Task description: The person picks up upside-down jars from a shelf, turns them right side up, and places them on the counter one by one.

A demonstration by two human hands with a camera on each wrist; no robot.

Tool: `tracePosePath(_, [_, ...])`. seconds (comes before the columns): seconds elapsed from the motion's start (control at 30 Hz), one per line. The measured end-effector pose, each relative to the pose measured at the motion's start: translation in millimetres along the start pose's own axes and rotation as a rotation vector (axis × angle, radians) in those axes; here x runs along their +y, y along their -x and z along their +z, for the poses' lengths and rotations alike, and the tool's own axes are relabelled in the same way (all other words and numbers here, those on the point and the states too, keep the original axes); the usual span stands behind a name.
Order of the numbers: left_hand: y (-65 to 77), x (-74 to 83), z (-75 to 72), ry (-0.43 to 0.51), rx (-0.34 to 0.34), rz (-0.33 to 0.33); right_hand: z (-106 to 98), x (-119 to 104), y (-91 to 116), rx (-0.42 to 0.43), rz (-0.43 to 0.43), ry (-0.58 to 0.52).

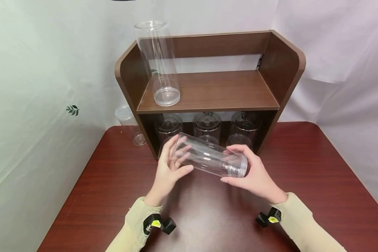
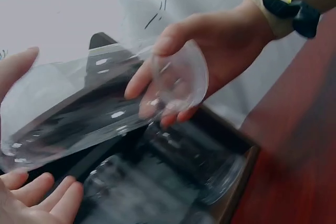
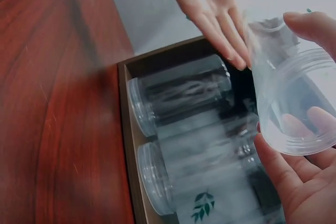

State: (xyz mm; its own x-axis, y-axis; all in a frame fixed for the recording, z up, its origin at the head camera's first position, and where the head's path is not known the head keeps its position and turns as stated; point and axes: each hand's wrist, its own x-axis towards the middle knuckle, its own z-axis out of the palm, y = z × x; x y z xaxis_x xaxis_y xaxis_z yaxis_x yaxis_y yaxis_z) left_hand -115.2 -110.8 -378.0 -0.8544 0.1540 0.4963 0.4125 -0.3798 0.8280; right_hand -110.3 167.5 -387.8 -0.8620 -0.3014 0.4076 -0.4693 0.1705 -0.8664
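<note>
A clear plastic jar (image 1: 204,154) is held in the air, lying aslant in front of the shelf. My right hand (image 1: 255,171) grips its ridged, lidded end between thumb and fingers. At the other end, my left hand (image 1: 168,169) is spread around the jar with fingers fairly straight. In the left wrist view the jar (image 2: 79,103) passes between my left thumb and fingers (image 2: 65,198). The right wrist view shows the ridged end (image 3: 299,145) close up, with my left hand (image 3: 215,11) beyond it.
A brown two-tier shelf (image 1: 223,92) stands on the reddish table (image 1: 107,196). A tall clear jar (image 1: 159,66) stands on its upper left, and 3 jars (image 1: 207,124) occupy the lower tier. Another clear container (image 1: 129,122) is left of the shelf. White curtains (image 1: 34,105) enclose the table.
</note>
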Motion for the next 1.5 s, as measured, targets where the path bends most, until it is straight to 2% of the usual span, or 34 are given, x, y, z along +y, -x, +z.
tracePosePath(0.2, [-9.7, 28.1, -20.3, -0.122, 0.137, 0.068, -7.1, 1.6, 1.2, 0.043, 0.014, -0.019])
tracePosePath(0.43, [-24.9, 62.8, -39.5, -0.256, 0.292, 0.17, -11.7, 3.0, 1.7, 0.045, 0.017, -0.009])
tracePosePath(0.57, [-40.8, 79.7, -51.8, -0.312, 0.383, 0.244, -13.6, 2.9, 1.6, 0.057, 0.023, -0.003])
tracePosePath(0.73, [-68.4, 96.7, -64.7, -0.372, 0.441, 0.258, -14.2, 2.2, 1.3, 0.07, 0.017, -0.012])
tracePosePath(0.93, [-95.4, 103.3, -66.6, -0.411, 0.431, 0.205, -14.4, 3.3, 0.6, 0.078, 0.013, -0.04])
tracePosePath(1.1, [-110.2, 107.1, -65.5, -0.432, 0.447, 0.208, -17.4, 5.6, 0.1, 0.11, -0.008, -0.033])
tracePosePath(1.33, [-119.3, 104.5, -66.7, -0.428, 0.534, 0.208, -24.4, 4.0, 0.4, 0.173, -0.022, 0.033])
tracePosePath(1.5, [-124.3, 101.8, -67.5, -0.454, 0.599, 0.233, -29.1, 1.7, -0.4, 0.177, -0.016, 0.019])
